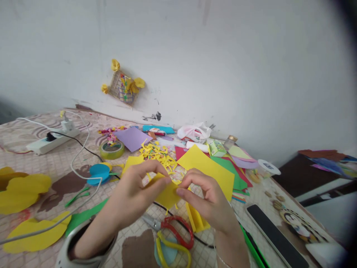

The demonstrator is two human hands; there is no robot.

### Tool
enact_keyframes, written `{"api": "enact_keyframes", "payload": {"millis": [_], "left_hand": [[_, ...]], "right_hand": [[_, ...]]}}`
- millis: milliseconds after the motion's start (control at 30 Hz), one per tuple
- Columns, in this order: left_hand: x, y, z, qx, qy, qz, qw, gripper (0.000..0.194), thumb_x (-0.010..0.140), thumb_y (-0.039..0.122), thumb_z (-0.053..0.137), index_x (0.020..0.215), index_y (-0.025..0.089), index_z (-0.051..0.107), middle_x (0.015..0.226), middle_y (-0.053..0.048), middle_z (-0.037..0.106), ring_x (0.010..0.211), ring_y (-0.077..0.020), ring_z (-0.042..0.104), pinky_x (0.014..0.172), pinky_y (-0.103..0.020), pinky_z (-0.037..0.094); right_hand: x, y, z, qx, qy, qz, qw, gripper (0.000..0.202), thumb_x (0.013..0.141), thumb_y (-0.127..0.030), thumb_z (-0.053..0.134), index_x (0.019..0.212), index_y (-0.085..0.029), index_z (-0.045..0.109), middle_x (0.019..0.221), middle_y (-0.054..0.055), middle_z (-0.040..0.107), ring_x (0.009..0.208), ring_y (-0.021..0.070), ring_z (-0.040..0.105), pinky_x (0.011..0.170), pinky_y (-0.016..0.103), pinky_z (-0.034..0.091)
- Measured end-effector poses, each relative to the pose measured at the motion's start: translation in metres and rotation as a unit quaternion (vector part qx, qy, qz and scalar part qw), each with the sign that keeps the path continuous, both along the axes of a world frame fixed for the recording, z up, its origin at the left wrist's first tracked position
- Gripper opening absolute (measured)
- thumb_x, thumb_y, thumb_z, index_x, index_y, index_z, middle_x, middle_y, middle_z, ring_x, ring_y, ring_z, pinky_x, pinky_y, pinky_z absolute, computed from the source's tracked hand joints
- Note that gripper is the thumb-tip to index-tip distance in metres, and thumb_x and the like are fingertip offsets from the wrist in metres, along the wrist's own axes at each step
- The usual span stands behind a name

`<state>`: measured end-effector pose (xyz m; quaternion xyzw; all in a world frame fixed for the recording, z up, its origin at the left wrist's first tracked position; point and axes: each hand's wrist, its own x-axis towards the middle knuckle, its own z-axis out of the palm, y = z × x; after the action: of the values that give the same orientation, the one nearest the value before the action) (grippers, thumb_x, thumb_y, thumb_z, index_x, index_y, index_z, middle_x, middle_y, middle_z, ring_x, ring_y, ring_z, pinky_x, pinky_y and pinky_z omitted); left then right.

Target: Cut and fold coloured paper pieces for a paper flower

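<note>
A small piece of yellow paper (164, 192) is held up over the middle of the table, pinched from both sides. My left hand (142, 190) grips its upper left part between thumb and forefinger. On the other side, my right hand (200, 191) pinches its right edge with thumb and fingertips. Scissors (176, 232) with one red and one yellow handle lie just below the paper. Folded yellow paper (195, 219) rests partly behind my right hand. Beyond my hands are a larger yellow sheet (214, 167) and a heap of yellow scraps (158, 154).
A white power strip (52, 139) with cables stands at the left. Nearby are a tape roll (111, 149), blue paper circles (99, 173) and yellow paper petals (36, 232). A black phone-like slab (275, 234) and a green cutter-like tool (252, 245) lie at the right.
</note>
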<state>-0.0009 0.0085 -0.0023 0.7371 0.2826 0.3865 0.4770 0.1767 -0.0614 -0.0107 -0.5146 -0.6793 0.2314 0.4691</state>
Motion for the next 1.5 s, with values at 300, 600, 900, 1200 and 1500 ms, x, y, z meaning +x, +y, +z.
{"api": "enact_keyframes", "payload": {"millis": [300, 600, 900, 1200, 1500], "left_hand": [[-0.009, 0.003, -0.002, -0.144, -0.119, 0.017, 0.982, 0.016, 0.075, 0.033, 0.07, 0.07, 0.019, 0.063, 0.062, 0.002, 0.061, 0.052, -0.0115, 0.054, 0.047, -0.019, 0.04], [0.016, 0.001, -0.008, -0.266, -0.388, -0.032, 0.882, 0.03, 0.074, 0.047, 0.071, 0.072, 0.017, 0.073, 0.074, -0.002, 0.07, 0.072, -0.0147, 0.063, 0.067, -0.022, 0.051], [0.032, -0.011, -0.022, -0.193, -0.327, -0.059, 0.923, 0.006, 0.076, 0.021, 0.075, 0.082, 0.021, 0.077, 0.076, 0.0, 0.075, 0.068, -0.0127, 0.066, 0.067, -0.022, 0.052], [0.0, 0.008, -0.002, -0.117, -0.407, 0.115, 0.899, 0.006, 0.075, 0.017, 0.075, 0.081, 0.02, 0.076, 0.079, 0.001, 0.075, 0.076, -0.0119, 0.066, 0.073, -0.019, 0.05], [-0.001, 0.008, -0.002, -0.093, -0.412, 0.095, 0.901, 0.008, 0.079, 0.017, 0.071, 0.081, 0.023, 0.075, 0.082, 0.001, 0.075, 0.079, -0.0136, 0.066, 0.077, -0.023, 0.05]], "right_hand": [[0.001, -0.001, -0.007, 0.043, 0.079, -0.044, 0.995, 0.001, 0.087, -0.021, 0.063, 0.088, -0.021, 0.063, 0.085, -0.001, 0.062, 0.083, 0.0146, 0.057, 0.076, 0.027, 0.042], [-0.012, -0.001, -0.017, 0.097, 0.228, -0.105, 0.963, 0.014, 0.086, -0.022, 0.065, 0.073, -0.021, 0.06, 0.065, -0.007, 0.054, 0.062, 0.0094, 0.047, 0.057, 0.021, 0.038], [-0.017, -0.004, -0.028, 0.085, 0.26, -0.122, 0.954, 0.012, 0.087, -0.028, 0.064, 0.077, -0.022, 0.062, 0.069, -0.005, 0.059, 0.066, 0.0103, 0.054, 0.062, 0.02, 0.043], [-0.004, -0.015, -0.067, -0.175, -0.315, -0.044, 0.932, 0.011, 0.088, -0.016, 0.056, 0.083, -0.017, 0.065, 0.083, 0.005, 0.069, 0.083, 0.0201, 0.062, 0.071, 0.03, 0.043], [-0.019, -0.04, -0.108, -0.212, -0.413, 0.042, 0.885, 0.006, 0.079, -0.023, 0.069, 0.08, -0.017, 0.068, 0.08, 0.004, 0.07, 0.083, 0.0222, 0.063, 0.071, 0.03, 0.041]]}}
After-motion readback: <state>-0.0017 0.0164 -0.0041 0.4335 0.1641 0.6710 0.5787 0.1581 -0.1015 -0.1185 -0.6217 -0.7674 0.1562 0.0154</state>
